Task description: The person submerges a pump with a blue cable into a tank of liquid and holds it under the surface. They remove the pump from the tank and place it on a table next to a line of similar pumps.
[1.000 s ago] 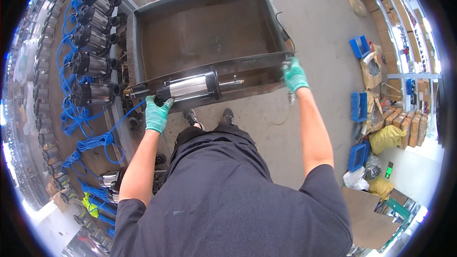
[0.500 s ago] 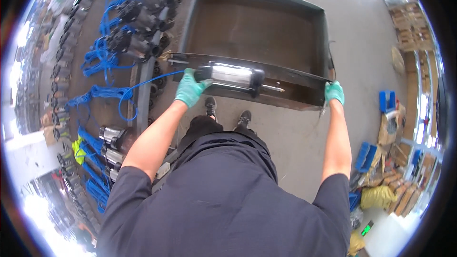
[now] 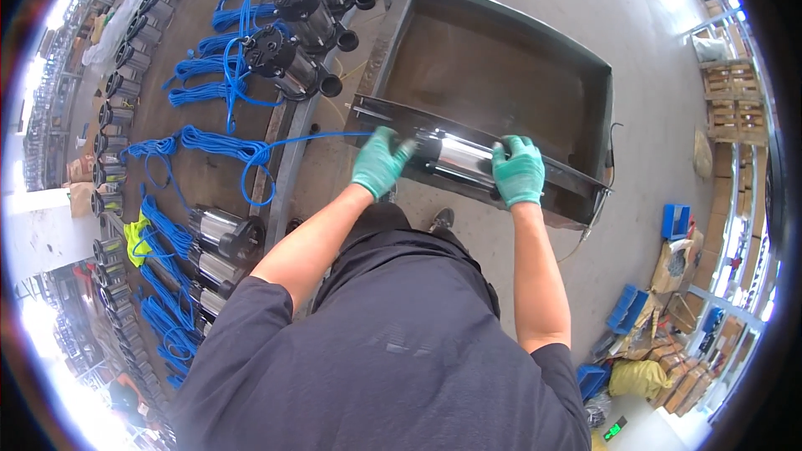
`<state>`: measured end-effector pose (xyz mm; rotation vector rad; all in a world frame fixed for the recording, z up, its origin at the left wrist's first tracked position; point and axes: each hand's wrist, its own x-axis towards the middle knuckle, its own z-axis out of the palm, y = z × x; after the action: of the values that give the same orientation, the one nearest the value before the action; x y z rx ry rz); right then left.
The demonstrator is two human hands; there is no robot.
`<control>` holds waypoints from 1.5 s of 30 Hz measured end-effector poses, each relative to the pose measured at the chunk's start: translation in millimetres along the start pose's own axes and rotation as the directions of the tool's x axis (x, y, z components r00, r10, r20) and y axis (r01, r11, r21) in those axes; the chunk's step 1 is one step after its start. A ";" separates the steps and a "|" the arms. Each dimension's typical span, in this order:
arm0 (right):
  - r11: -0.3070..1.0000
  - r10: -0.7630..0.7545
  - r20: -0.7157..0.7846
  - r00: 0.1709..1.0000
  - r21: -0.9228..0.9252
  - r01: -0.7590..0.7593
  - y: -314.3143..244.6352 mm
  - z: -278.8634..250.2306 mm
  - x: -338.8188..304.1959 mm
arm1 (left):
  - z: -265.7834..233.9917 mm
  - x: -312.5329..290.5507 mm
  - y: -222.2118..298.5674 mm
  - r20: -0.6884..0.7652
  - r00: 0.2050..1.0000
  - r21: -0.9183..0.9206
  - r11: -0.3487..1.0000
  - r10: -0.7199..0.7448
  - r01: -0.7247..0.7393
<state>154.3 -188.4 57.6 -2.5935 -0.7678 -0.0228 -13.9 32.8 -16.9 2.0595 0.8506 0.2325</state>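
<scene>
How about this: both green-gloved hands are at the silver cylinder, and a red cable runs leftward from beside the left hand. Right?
Not quite: in the head view the cable is blue, not red. The rest stands: left hand and right hand, gloved green, are at the silver cylinder.

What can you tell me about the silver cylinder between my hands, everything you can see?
The silver cylinder has a smooth, shiny, metallic-looking body with a black section at its left end. It lies on its side along the narrow dark trough, slanting so its right end sits lower in the picture. The right hand rests over that end, partly hiding it. The left hand is blurred beside the black end; whether it touches is unclear.
</scene>
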 end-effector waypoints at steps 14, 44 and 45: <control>0.997 0.077 -0.092 0.993 -0.016 -0.078 0.9 7.7 -0.3 | -62.6 103.5 -66.2 0.273 0.891 -0.394 0.803 -0.363 0.448; 0.989 0.143 -0.076 0.987 -0.027 -0.145 0.2 6.6 1.8 | -76.0 65.8 -43.6 0.768 0.626 -0.535 0.399 -0.138 0.745; 0.989 0.145 -0.078 0.986 -0.027 -0.147 0.7 6.6 1.3 | -77.3 65.0 -43.6 0.769 0.624 -0.534 0.400 -0.137 0.745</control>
<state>155.1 -185.5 51.5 -2.6569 -0.5536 -0.0897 -21.4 142.6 -13.8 0.7702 0.6605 -0.3406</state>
